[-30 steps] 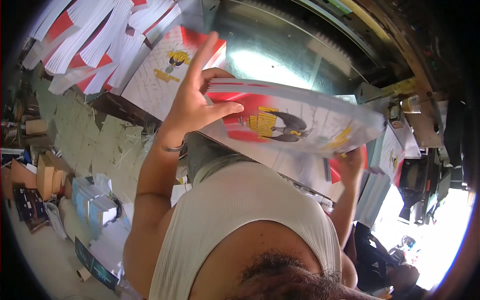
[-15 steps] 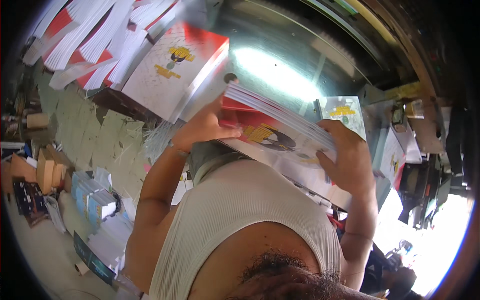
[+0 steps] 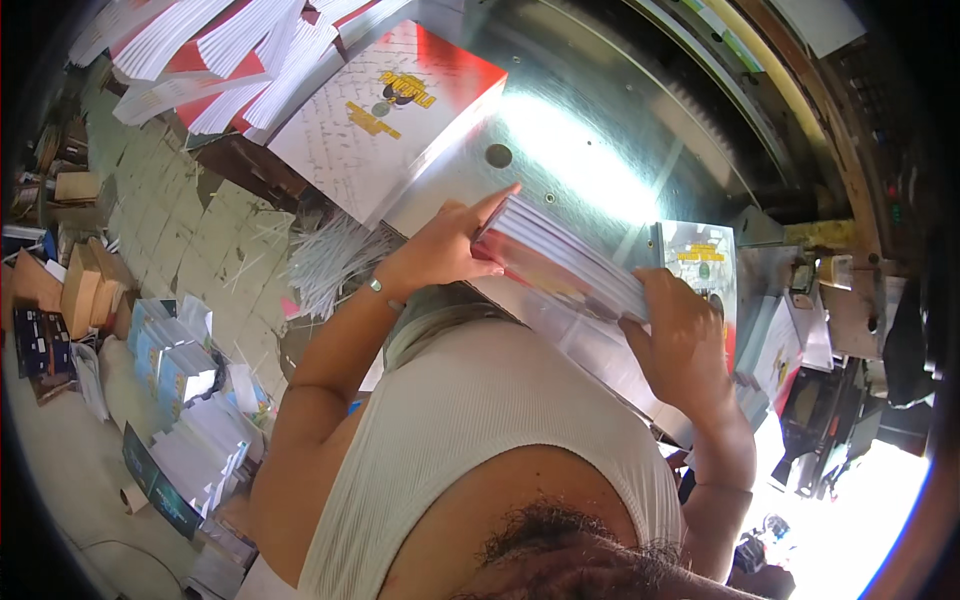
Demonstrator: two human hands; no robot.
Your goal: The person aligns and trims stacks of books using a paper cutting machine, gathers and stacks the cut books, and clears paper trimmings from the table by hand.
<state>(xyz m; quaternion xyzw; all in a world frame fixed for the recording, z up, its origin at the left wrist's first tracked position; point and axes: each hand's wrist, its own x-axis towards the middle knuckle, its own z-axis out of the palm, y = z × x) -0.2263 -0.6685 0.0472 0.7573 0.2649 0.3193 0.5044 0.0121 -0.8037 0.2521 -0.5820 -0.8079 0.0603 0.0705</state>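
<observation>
Between my two hands is a small stack of booklets (image 3: 575, 262) with red and white covers, standing on edge on the metal table with their white page edges facing up. My left hand (image 3: 445, 245) grips the stack's left end, the thumb on the near cover and a finger stretched along the far side. Around the right end, my right hand (image 3: 682, 335) is closed with its thumb on the near side. A tall stack of the same booklets (image 3: 390, 105) sits on the table beyond my left hand. Just past my right hand lies another booklet pile (image 3: 700, 250), partly hidden by that hand.
Fanned bundles of booklets (image 3: 220, 50) crowd the far left. The shiny metal table (image 3: 600, 150) has a round hole. Paper strips (image 3: 335, 260) hang in a heap by its left edge. On the floor at left are blue-covered book stacks (image 3: 170, 350) and cardboard pieces (image 3: 90, 280).
The held booklets have tipped more upright, so their near cover shows less and their page edges show more. Both hands keep their hold. The whole view has shifted slightly.
</observation>
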